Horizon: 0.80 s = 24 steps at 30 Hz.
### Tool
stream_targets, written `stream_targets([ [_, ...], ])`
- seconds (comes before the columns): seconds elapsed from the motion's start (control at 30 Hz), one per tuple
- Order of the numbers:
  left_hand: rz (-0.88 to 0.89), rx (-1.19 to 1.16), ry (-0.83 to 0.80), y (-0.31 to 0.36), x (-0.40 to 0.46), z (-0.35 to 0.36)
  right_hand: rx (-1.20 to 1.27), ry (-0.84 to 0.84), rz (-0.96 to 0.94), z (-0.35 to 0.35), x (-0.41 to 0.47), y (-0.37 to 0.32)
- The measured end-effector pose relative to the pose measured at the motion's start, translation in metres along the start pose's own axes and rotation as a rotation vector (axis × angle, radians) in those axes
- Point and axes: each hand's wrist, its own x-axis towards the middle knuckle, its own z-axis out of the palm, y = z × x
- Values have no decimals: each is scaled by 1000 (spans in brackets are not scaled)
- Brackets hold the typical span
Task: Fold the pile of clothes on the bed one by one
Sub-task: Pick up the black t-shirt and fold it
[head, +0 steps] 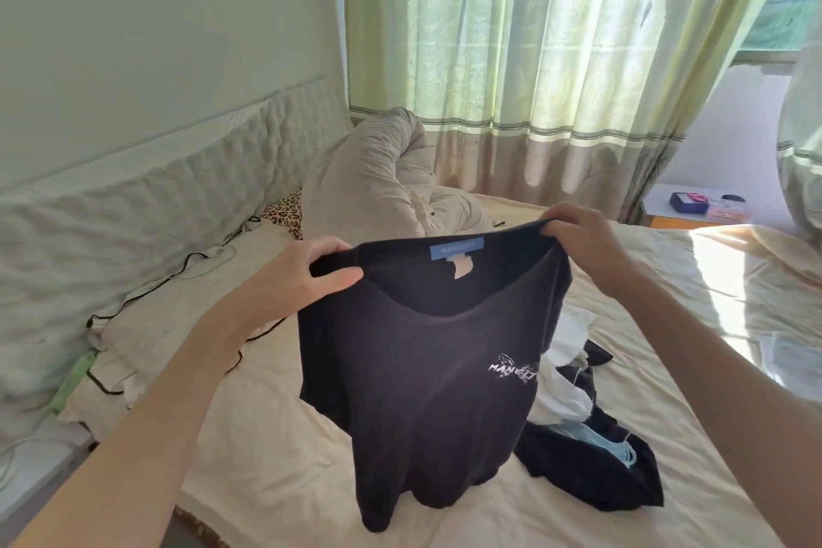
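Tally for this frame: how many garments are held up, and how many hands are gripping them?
Black T-shirt, held up: 1
Hands gripping it: 2, the left hand and the right hand
Total: 3
The pile of clothes behind is too tangled to count.

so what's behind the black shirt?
Behind the shirt, held up by left hand and right hand, the clothes pile shows at its right edge. The rest of the pile is covered.

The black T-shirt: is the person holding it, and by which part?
Yes. Both hands hold the black T-shirt up over the bed: the left hand pinches one shoulder beside the neckline, the right hand the other.
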Motion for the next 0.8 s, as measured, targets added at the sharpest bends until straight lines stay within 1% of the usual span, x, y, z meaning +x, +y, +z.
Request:
stream_targets([
  [0.07,-35,-69,-23,-2,-5,-1,70,-107,29,-3,-5,5],
  [0.1,-64,-76,6,-4,-7,-1,67,-149,34,-4,-8,6],
  [0.17,-111,12,125,-8,-9,2,-11,-195,4,-1,-11,7],
  [0.27,-145,179,328,-16,-14,8,-214,-248,-111,7,-22,4],
  [0.33,-161,223,442,-24,-23,14,-277,-334,-175,10,-36,5],
  [0.37,-192,236,471,-30,-28,16,-296,-402,-184,11,-45,7],
  [0.43,-289,256,479,-43,-42,24,-341,-547,-156,14,-66,13],
  [0.53,-365,332,417,-60,-64,33,-454,-656,-143,21,-97,35],
  [0.6,-372,346,357,-65,-78,39,-472,-644,-116,24,-114,53],
  [0.63,-360,343,338,-66,-85,42,-455,-596,-117,24,-121,59],
  [0.73,-328,336,331,-65,-110,47,-397,-336,-155,27,-139,65],
  [0.8,-326,349,356,-61,-131,48,-383,-196,-201,32,-156,62],
])
